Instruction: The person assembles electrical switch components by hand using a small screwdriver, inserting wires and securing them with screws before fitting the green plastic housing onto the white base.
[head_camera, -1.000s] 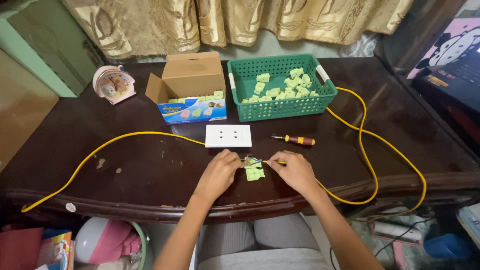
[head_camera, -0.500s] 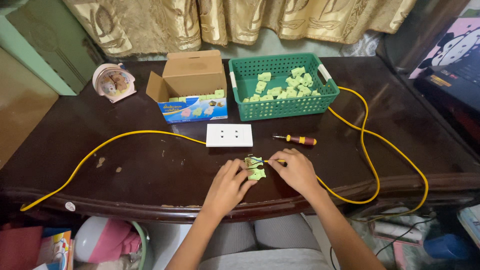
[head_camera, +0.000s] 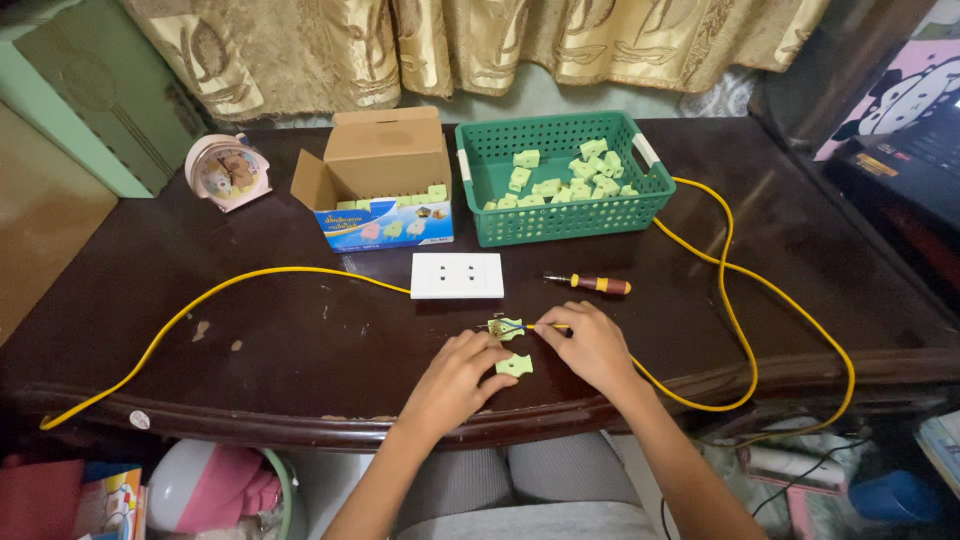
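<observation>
1. Now one dark wooden table (head_camera: 300, 340) is carrying everything, and the white socket plate (head_camera: 457, 275) is lying near its middle; nothing on it apart from the hands and the small green parts is shifting from a second ago.
2. One yellow cable (head_camera: 250, 275) is running out to the left of the socket plate and looping round its right side, back to the hands.
3. One green basket (head_camera: 560, 228) is sitting behind the plate, holding roughly fifteen green pieces, too heaped to count exactly.
4. One open cardboard box (head_camera: 385, 150) is standing behind and left of the plate, showing a few more green pieces.
5. One pink clock (head_camera: 228, 172) is standing far left of the plate.
6. One screwdriver (head_camera: 592, 284) is lying just right of the plate, untouched.
7. Two hands are working in front of the plate. The left hand (head_camera: 455, 375) is sitting lower than a second ago, its loosely curled fingertips touching the nearer green piece; the right hand (head_camera: 590, 345) is pinching the cable end.
8. Two green pieces are lying in front of the plate: the wired piece (head_camera: 507, 328), touching the cable end, and the loose piece (head_camera: 515, 365) just below it, so the work is centring on this pair.
</observation>
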